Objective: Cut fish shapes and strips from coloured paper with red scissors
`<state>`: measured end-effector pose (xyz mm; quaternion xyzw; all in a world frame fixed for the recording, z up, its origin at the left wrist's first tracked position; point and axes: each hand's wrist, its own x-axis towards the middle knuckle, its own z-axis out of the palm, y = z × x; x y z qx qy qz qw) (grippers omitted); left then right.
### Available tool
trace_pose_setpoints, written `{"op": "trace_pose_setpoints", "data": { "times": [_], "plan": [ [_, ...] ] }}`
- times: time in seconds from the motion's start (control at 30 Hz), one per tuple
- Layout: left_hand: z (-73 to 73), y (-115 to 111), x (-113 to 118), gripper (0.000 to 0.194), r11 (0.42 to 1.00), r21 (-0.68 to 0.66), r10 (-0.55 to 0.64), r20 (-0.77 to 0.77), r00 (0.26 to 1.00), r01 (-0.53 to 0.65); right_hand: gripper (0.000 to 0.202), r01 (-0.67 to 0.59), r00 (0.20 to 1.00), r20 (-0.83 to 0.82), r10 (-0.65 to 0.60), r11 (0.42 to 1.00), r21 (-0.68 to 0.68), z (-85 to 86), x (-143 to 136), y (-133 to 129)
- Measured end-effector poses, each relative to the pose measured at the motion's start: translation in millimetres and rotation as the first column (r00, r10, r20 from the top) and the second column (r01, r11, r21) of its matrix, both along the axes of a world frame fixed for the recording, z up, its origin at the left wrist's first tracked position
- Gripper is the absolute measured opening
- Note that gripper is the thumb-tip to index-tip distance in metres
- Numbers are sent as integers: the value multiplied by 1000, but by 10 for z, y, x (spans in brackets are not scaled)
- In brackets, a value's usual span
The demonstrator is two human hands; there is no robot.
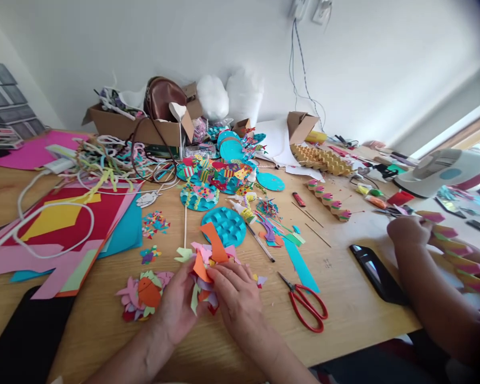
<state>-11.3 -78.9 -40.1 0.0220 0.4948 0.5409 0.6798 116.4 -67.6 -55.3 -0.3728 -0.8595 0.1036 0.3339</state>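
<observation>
Both my hands are together over a loose heap of coloured paper scraps near the table's front. My left hand is curled against the heap's left side with scraps between its fingers. From the right, my right hand has its fingers bent over an orange paper piece. Left of my hands lies a pile of cut paper fish with an orange one on top. Just behind is a round blue woven paper disc. Red-handled scissors lie open to the right, beside a blue paper strip.
Coloured sheets and a white cable cover the left side. Behind stand decorated blue discs, glue and a cardboard box. On the right are a phone, another person's arm, painted egg-carton strips and a sewing machine.
</observation>
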Motion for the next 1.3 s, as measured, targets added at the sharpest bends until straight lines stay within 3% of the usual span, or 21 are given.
{"op": "trace_pose_setpoints", "data": {
  "times": [0.1, 0.2, 0.37, 0.5, 0.57, 0.63, 0.7, 0.73, 0.77, 0.93, 1.1, 1.3],
  "plan": [
    [-2, 14, 34, 11, 998, -43, -32, 85, 996, 36, 18, 14, 999, 38, -12, 999, -50, -47, -17, -9],
    [-88, 24, 52, 17, 999, -17, -43, 88, 995, 44, 13, -46, 994, 100, 54, 996, -80, -46, -25, -7],
    [-219, 46, 39, 8, 997, 1, -75, 67, 995, 75, 13, -135, 970, 181, 162, 978, -156, 87, 1, -44],
    [-186, 54, 29, 12, 993, -82, -86, -43, 995, 82, 17, -221, 963, 132, 234, 970, -104, 208, 173, 1],
    [-154, 56, 33, 14, 990, -122, -78, -102, 992, 66, 17, -118, 987, 104, 124, 991, -60, 249, 366, 142],
    [-133, 56, 40, 16, 988, -142, -75, -142, 987, 55, 17, 118, 982, 157, -104, 990, -77, 270, 612, 367],
    [-123, 54, 49, 17, 988, -146, -72, -154, 986, 49, 13, 386, 873, 384, -301, 908, -165, 267, 853, 632],
    [-121, 53, 52, 17, 988, -143, -77, -152, 985, 55, 15, 499, 784, 513, -350, 847, -185, 252, 953, 760],
    [-119, 52, 56, 16, 988, -140, -86, -148, 985, 65, 17, 542, 746, 556, -368, 820, -185, 229, 1030, 876],
    [-103, 51, 61, 17, 986, -157, -76, -145, 987, 53, 25, 577, 673, 663, -329, 794, -192, 15, 1087, 1196],
    [-85, 50, 53, 15, 984, -158, -106, -132, 986, 85, 26, 573, 619, 725, -302, 805, -155, -154, 1021, 1282],
    [-89, 54, 71, 15, 981, -164, -128, -152, 980, 103, 24, 610, 573, 761, -303, 779, -148, -260, 1087, 1378]
  ]
}}
